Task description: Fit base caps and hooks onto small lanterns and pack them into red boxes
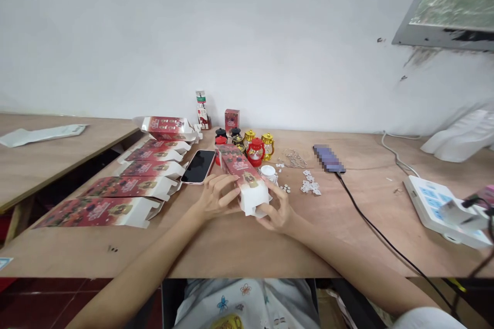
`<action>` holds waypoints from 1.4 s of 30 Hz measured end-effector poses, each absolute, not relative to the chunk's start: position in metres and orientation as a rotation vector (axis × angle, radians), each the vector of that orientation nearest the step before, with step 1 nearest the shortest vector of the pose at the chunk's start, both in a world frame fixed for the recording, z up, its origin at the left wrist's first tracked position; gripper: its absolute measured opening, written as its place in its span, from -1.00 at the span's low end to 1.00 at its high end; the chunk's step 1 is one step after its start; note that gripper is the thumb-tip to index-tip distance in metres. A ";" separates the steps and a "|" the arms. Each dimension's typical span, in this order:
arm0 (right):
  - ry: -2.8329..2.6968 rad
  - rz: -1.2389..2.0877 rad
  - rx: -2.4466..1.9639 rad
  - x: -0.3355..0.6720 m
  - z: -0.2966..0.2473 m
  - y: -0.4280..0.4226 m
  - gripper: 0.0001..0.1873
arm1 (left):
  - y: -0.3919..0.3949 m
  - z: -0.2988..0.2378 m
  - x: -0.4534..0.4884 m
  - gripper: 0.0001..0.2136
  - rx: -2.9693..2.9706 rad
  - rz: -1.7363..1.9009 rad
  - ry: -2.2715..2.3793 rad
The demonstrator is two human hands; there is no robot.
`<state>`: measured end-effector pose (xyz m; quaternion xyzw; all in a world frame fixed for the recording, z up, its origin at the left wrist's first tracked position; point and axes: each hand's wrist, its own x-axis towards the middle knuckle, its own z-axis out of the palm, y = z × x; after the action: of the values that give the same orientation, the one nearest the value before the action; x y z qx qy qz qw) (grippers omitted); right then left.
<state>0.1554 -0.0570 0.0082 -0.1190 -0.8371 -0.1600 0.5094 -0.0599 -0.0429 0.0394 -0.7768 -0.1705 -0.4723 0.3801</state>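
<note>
Between my two hands is a red printed cardboard box, raised over the table with its white end flaps toward me. My left hand grips its left side, fingers curled along the edge. At the near right end, my right hand has its fingers and thumb on the white flaps. Just behind the box stand small toy lanterns: a red lantern, a gold lantern, and several others in black and red, partly hidden. A white lantern is close by my right hand.
Several flattened red boxes lie in a row at left, beside a phone. To the right are wire handles, white plastic pieces, button cells, a cabled phone and a power strip.
</note>
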 end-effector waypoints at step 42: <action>-2.002 -0.686 -0.409 0.169 0.026 -0.063 -0.84 | -0.029 0.032 -0.067 -0.60 -2.321 -0.968 -0.486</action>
<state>0.1686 -0.0626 0.0259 -0.1671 -0.8183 -0.2802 0.4732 -0.0670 -0.0290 0.0322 -0.8683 -0.1819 -0.3622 0.2859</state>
